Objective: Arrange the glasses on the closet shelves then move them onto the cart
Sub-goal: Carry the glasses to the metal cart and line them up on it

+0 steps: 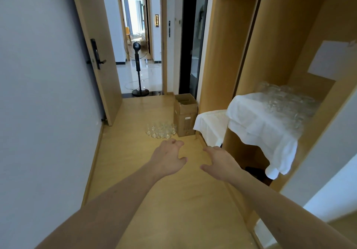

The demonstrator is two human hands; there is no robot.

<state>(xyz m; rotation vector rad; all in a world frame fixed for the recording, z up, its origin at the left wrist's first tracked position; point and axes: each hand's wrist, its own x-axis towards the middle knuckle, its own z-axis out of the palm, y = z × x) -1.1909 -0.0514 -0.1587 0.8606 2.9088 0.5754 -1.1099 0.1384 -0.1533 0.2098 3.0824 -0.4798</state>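
Floor glasses (161, 129) just beyond left hand (168, 160) fingers (176, 143), untouched.

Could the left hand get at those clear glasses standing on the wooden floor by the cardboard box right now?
Probably not yet. The left hand hangs open in the air, holding nothing, and the clear glasses on the floor stand farther ahead and lower, beside the brown cardboard box. Nothing blocks the way.

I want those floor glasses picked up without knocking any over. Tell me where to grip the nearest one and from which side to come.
Take the nearest of the glasses on the floor round its bowl, coming from above on the near side. They stand upright, packed close, with the cardboard box just right, so a sideways reach would likely bump neighbours. Both the left hand and right hand hold nothing.
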